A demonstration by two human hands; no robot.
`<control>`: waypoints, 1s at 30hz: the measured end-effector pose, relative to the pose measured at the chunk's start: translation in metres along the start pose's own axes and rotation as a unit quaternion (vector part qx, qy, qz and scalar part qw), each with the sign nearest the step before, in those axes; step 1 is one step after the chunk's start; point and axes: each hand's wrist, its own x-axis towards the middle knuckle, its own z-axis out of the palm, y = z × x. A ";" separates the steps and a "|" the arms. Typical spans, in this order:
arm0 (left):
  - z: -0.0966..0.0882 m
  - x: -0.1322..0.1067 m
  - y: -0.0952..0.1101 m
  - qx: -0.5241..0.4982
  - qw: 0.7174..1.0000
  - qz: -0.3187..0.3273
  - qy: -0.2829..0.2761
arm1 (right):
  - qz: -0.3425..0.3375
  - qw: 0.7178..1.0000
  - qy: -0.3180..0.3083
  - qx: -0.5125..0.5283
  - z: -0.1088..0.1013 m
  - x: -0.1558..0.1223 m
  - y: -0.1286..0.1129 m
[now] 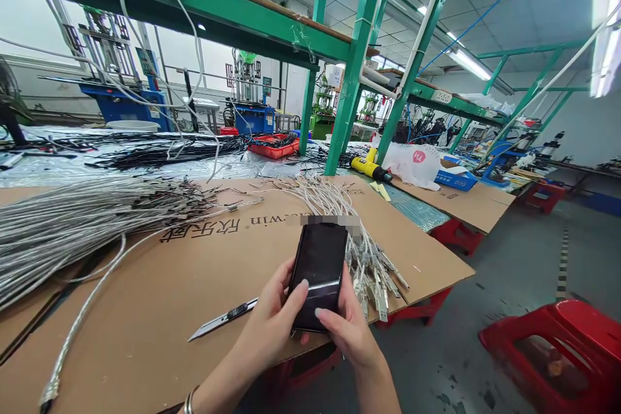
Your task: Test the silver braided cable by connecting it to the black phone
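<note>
A black smartphone (317,265) with a dark screen is held upright between both my hands, over the near edge of the cardboard-covered table. My left hand (279,304) grips its left side, thumb on the screen. On the right side my right hand (353,320) wraps round it, its thumb over the lower screen. Beside my left hand a utility knife (223,318) lies on the cardboard (160,297), blade out; its rear end is hidden behind that hand. Behind and right of the phone lies a bundle of white USB cables (371,265), plugs toward the table edge.
A large bundle of grey-white cables (87,226) covers the left side. Farther back are black cables (169,149), a red tray (274,145), a yellow heat gun (369,167) and a green shelf frame (347,90). A red stool (557,356) stands on the floor at right.
</note>
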 end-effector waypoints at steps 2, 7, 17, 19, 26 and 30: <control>-0.002 -0.003 -0.001 -0.006 1.000 0.002 -0.011 | -0.004 1.000 0.013 0.004 0.000 -0.001 -0.001; -0.004 -0.012 0.003 -0.020 0.998 0.009 -0.052 | 0.005 0.999 0.034 0.014 0.001 -0.002 -0.007; -0.006 -0.009 0.015 -0.006 0.992 0.006 -0.127 | -0.003 1.000 -0.003 0.012 0.009 0.013 -0.014; -0.007 -0.010 0.016 0.006 0.993 0.008 -0.119 | -0.009 1.000 -0.005 0.007 0.011 0.012 -0.013; -0.014 -0.019 0.020 -0.005 0.995 -0.016 -0.094 | -0.031 0.999 0.021 -0.015 0.021 0.000 -0.011; -0.010 -0.018 0.022 0.003 0.998 0.004 -0.065 | -0.023 0.998 0.048 -0.027 0.028 -0.008 -0.013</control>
